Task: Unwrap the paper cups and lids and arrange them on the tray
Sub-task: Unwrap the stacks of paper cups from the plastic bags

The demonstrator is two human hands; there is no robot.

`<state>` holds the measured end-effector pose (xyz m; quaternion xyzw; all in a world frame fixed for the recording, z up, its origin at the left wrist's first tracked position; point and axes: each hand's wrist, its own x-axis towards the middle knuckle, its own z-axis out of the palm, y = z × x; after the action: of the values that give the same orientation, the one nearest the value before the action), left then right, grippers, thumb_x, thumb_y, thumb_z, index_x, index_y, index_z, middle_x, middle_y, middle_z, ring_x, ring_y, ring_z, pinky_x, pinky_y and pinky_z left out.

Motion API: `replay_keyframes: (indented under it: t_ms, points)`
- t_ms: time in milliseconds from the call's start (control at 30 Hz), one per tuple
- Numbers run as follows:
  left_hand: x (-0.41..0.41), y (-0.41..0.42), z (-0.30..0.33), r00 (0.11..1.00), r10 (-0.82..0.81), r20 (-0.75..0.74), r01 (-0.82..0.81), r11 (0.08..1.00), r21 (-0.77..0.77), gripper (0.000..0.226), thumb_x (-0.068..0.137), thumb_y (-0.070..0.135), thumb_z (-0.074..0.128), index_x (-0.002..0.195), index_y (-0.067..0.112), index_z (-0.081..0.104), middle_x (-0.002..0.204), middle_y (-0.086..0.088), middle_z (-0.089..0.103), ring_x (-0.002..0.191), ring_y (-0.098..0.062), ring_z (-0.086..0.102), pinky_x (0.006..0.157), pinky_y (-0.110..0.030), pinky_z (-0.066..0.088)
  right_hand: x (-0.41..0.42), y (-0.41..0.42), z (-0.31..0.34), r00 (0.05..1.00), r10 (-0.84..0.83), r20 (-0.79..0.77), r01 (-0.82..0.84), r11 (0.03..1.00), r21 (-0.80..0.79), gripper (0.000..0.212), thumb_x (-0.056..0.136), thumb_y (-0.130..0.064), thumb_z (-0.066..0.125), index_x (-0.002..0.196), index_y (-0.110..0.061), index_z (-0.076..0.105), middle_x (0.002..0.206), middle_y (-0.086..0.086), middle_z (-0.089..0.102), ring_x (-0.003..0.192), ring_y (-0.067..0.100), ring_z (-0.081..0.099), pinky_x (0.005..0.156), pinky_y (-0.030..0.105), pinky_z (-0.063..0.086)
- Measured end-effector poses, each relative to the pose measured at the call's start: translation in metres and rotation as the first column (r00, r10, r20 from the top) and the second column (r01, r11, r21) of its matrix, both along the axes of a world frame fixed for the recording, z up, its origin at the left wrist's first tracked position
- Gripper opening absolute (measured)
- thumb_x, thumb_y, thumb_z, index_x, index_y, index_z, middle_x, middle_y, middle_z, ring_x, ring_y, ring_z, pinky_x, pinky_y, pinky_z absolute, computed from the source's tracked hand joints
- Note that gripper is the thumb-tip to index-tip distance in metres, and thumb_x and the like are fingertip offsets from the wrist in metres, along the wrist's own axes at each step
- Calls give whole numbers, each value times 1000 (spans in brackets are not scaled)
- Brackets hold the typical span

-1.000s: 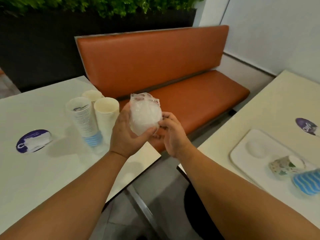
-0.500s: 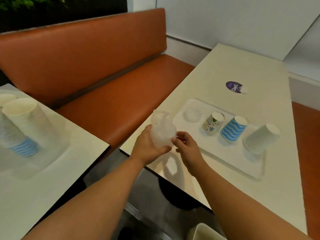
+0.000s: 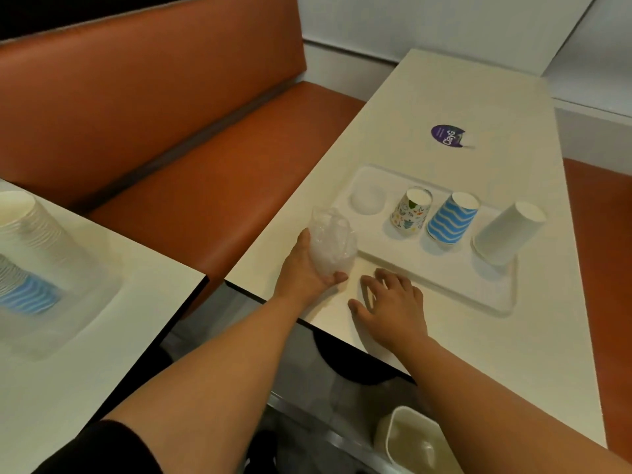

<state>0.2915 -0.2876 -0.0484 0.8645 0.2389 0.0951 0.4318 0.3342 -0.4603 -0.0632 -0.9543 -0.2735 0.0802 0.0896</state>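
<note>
My left hand (image 3: 307, 268) grips a clear plastic-wrapped bundle of lids (image 3: 331, 242) just above the right table, beside the near-left corner of the white tray (image 3: 492, 295). My right hand (image 3: 393, 302) hovers or rests with fingers spread on the table in front of the tray, holding nothing. On the tray stand three upside-down cups: a patterned one (image 3: 411, 212), a blue-striped one (image 3: 451, 217) and a plain white one (image 3: 508, 232). A white lid (image 3: 367, 200) lies at the tray's far left.
Sleeves of wrapped cups (image 3: 27, 248) stand on the left table. An orange bench (image 3: 212, 186) runs behind both tables. A purple sticker (image 3: 446, 136) is on the right table. A white bin (image 3: 415, 439) sits on the floor below.
I have turned from the left table to the right one. My left hand carried the wrapped lids over to the tray's corner, and my right hand let go of the bundle and moved to the tabletop.
</note>
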Motion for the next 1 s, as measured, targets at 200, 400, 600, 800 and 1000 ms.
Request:
replay_keyframes:
  t_ms: [200, 400, 600, 800, 1000]
  points:
    - [-47, 35, -6, 998, -3, -69, -2, 997, -77, 108, 66, 31, 89, 152, 17, 25, 150, 2, 41, 135, -14, 43, 103, -24, 37, -22, 7, -3, 926, 374, 42, -376, 924, 73, 39, 86, -54, 46, 106, -32, 70, 118, -4, 66, 113, 25, 58, 93, 39, 44]
    - [-119, 101, 7, 951, 260, 170, -285, 948, 144, 13, 83, 8, 67, 94, 11, 71, 87, -1, 70, 78, -15, 64, 70, -22, 56, -56, 86, 15, 781, 622, -60, -612, 781, 125, 51, 92, -55, 49, 135, -29, 58, 137, -5, 57, 127, 15, 50, 106, 30, 38]
    - [-183, 179, 26, 783, 579, 228, -620, 758, 201, 12, 91, 18, 63, 93, 10, 72, 87, -3, 69, 79, -15, 60, 74, -23, 49, -84, 205, 36, 742, 667, -65, -627, 726, 283, 57, 91, -49, 59, 143, -28, 47, 145, -4, 49, 131, 18, 45, 110, 37, 41]
    - [-226, 238, 17, 602, 771, 208, -797, 592, 118, 20, 91, 17, 62, 107, 6, 68, 101, -8, 68, 88, -14, 57, 78, -21, 41, -108, 323, 47, 751, 628, -203, -512, 749, 421, 78, 88, -50, 65, 153, -28, 27, 154, -2, 37, 137, 20, 42, 110, 43, 42]
    - [-229, 284, -9, 608, 787, -101, -792, 610, -16, 50, 89, 28, 67, 132, 9, 48, 128, -8, 58, 118, -27, 55, 94, -31, 43, -128, 411, 23, 698, 563, -443, -357, 809, 466, 92, 79, -46, 78, 153, -27, 26, 150, 2, 43, 134, 22, 45, 101, 36, 42]
